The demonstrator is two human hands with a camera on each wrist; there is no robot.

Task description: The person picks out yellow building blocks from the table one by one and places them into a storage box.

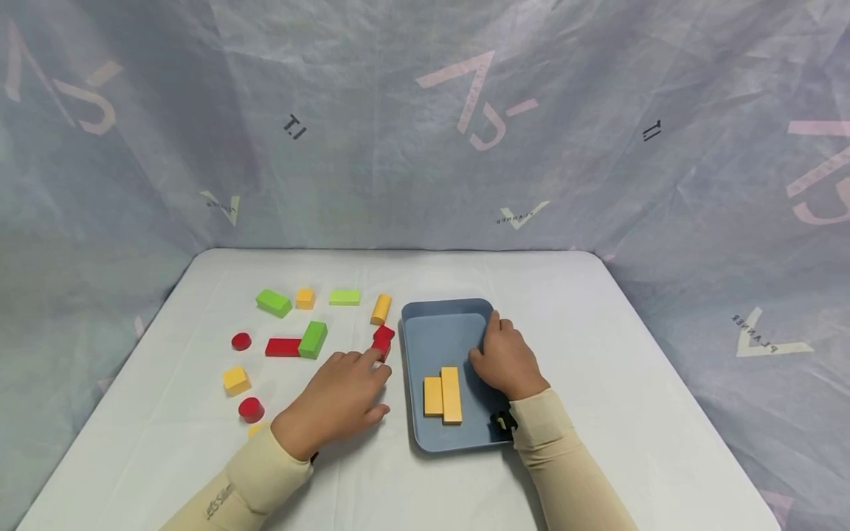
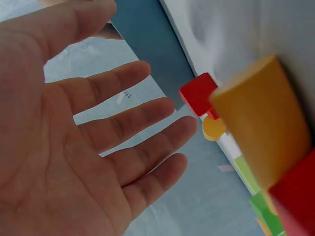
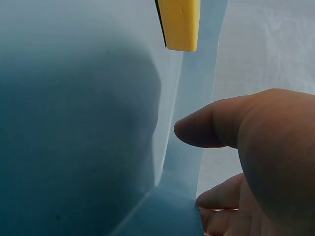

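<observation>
My left hand (image 1: 345, 398) reaches over the table with its fingers extended, fingertips right at two small red blocks (image 1: 384, 333) beside the tray. In the left wrist view the palm faces the camera, holding nothing, and a red block (image 2: 198, 94) shows just past the fingertips. My right hand (image 1: 511, 360) grips the right side of a blue-grey tray (image 1: 446, 308), thumb inside the wall and the other fingers outside. Two yellow rectangular blocks (image 1: 451, 397) lie side by side in the tray; a yellow block (image 3: 181, 24) shows past the thumb in the right wrist view.
Left of the tray lie green blocks (image 1: 313, 340), a flat red block (image 1: 283, 347), red round pieces (image 1: 251, 410), yellow blocks (image 1: 236, 380) and a yellow cylinder (image 1: 381, 309). One yellow block is partly hidden by the left sleeve. Grey printed cloth (image 1: 372, 184) hangs around the white table.
</observation>
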